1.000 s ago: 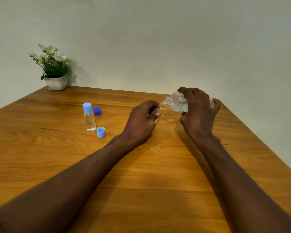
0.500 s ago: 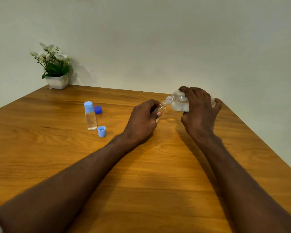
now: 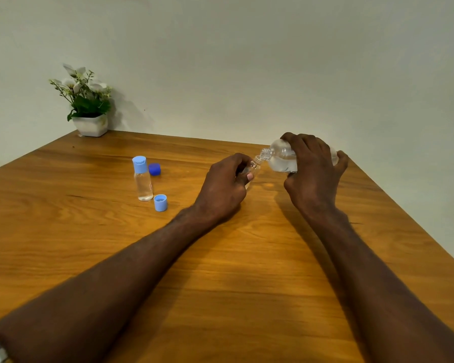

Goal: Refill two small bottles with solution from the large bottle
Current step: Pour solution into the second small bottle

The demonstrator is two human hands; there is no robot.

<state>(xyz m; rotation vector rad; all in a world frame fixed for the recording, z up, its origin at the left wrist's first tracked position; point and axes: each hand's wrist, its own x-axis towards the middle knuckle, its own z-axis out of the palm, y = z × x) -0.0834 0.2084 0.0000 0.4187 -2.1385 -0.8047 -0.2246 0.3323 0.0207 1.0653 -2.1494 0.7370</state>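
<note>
Now | left hand point(image 3: 224, 188) grasps small bottle point(image 3: 252, 167) | right hand point(image 3: 312, 174) grasps large bottle point(image 3: 281, 159)

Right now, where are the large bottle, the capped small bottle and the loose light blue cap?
large bottle point(image 3: 281, 159): head view, on its clear shoulder beside the right hand.
capped small bottle point(image 3: 143, 184): head view, on its clear body.
light blue cap point(image 3: 160, 203): head view, on its side wall.

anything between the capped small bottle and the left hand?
Head view: only the light blue cap near the capped small bottle; otherwise bare table up to the left hand.
</note>
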